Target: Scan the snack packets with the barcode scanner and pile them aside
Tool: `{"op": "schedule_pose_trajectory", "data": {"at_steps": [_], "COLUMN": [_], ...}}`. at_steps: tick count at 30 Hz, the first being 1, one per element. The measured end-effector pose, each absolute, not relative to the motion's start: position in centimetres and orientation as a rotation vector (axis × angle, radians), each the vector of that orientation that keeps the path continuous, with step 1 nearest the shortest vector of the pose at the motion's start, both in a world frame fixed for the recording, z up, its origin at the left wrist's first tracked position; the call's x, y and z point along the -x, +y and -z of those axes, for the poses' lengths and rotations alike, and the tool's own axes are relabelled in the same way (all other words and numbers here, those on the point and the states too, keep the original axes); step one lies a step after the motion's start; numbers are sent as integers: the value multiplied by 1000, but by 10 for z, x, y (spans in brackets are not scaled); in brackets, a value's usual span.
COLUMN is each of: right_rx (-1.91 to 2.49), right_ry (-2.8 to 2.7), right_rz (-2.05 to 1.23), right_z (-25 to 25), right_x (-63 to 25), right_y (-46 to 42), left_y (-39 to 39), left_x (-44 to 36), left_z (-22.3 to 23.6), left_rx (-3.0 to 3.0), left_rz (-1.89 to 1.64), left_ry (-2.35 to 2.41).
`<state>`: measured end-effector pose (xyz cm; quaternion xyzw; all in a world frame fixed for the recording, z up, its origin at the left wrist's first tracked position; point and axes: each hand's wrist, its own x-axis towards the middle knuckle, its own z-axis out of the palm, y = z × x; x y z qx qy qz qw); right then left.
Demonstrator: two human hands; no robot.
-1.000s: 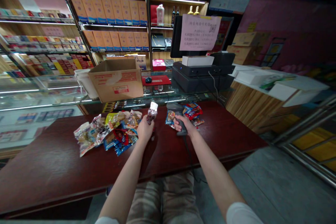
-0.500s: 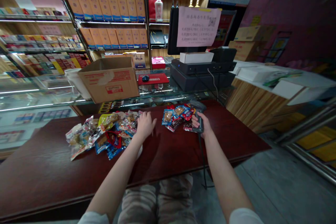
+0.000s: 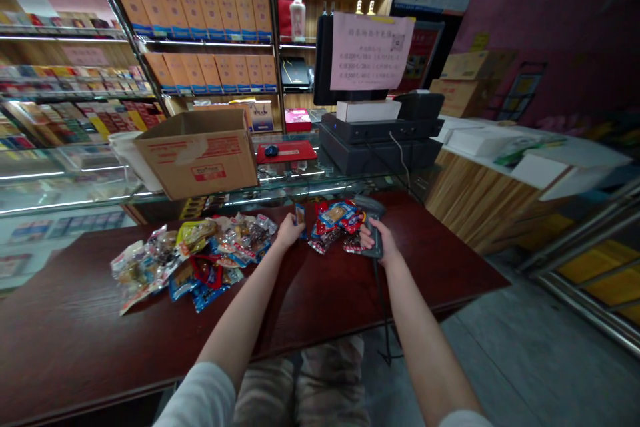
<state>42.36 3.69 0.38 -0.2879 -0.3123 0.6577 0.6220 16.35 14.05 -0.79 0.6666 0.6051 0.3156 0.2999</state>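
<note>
My left hand is closed on a small blue snack packet and holds it upright between two heaps. To its left lies a big pile of snack packets on the dark red table. To its right lies a smaller pile of red and blue packets. My right hand grips a grey barcode scanner beside that smaller pile, with its cable running down off the table's near edge.
Behind the table runs a glass counter bearing an open cardboard box, a red mouse mat with a mouse, and a till with a screen and a paper notice. Shelves of boxed goods fill the back wall. A wooden counter stands at the right.
My left hand dropped the packet it held up a second ago, reached the big pile, and now grips a small blue packet. My right hand moved right with the scanner.
</note>
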Motion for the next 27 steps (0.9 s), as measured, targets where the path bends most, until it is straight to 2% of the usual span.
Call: {"op": "schedule_pose_trajectory", "data": {"at_steps": [5, 12, 21, 27], "right_rx": [625, 672, 798, 773], "right_ry": [-796, -977, -985, -964], "right_rz": [-1603, -1720, -1768, -1724], "right_z": [-11, -31, -36, -38], "right_x": [-400, -318, -282, -295], "right_y": [34, 38, 35, 34], "left_y": [127, 104, 92, 84], "left_x": [-141, -117, -99, -79], "left_z": [-4, -17, -18, -29], "left_rx": [-1673, -1619, -1763, -1908], "left_rz": [-1027, -1215, -1198, -879], "left_ry": [1465, 1219, 1395, 1809]}}
